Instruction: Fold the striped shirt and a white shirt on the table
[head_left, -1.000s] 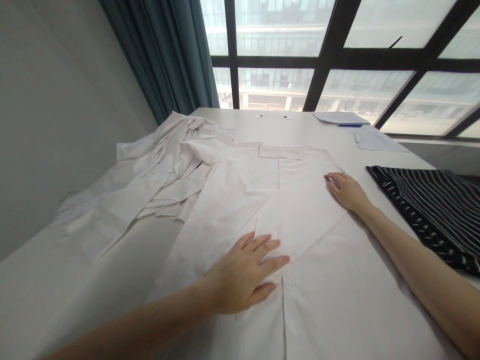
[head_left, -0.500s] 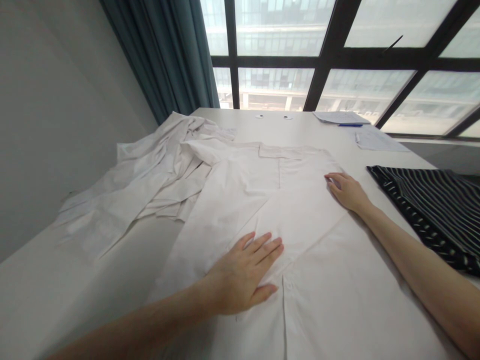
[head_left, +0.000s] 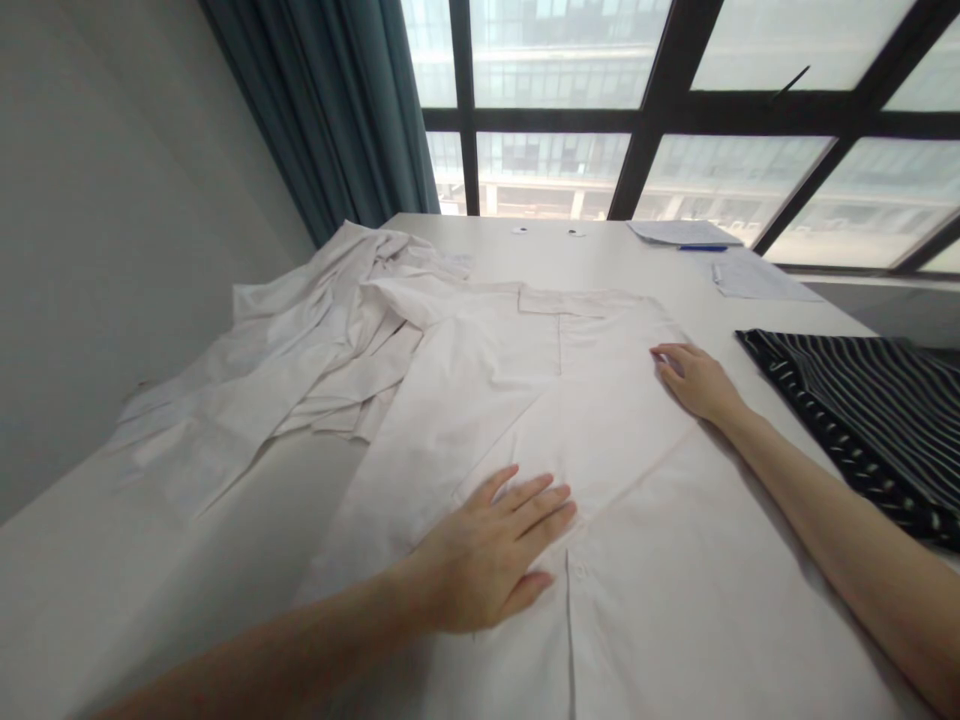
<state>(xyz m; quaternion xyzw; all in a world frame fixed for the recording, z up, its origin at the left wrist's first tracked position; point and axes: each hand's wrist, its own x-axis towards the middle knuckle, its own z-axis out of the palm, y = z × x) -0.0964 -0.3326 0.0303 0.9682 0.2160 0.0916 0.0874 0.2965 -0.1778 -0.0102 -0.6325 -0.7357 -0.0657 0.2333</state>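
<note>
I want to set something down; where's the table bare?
Bare tabletop shows behind the spread garment, left of the papers, except two small white spots; also in front of crumpled cloth, left of garment. Crowded mid-table: garment, left hand, right hand; farther right, striped cloth.

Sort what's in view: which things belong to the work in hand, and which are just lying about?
Work in hand:
garment, spread flat and being touched
table beneath it

Apparently lying about:
white heap, untouched, left of the garment
striped cloth
papers
blue pen
</note>
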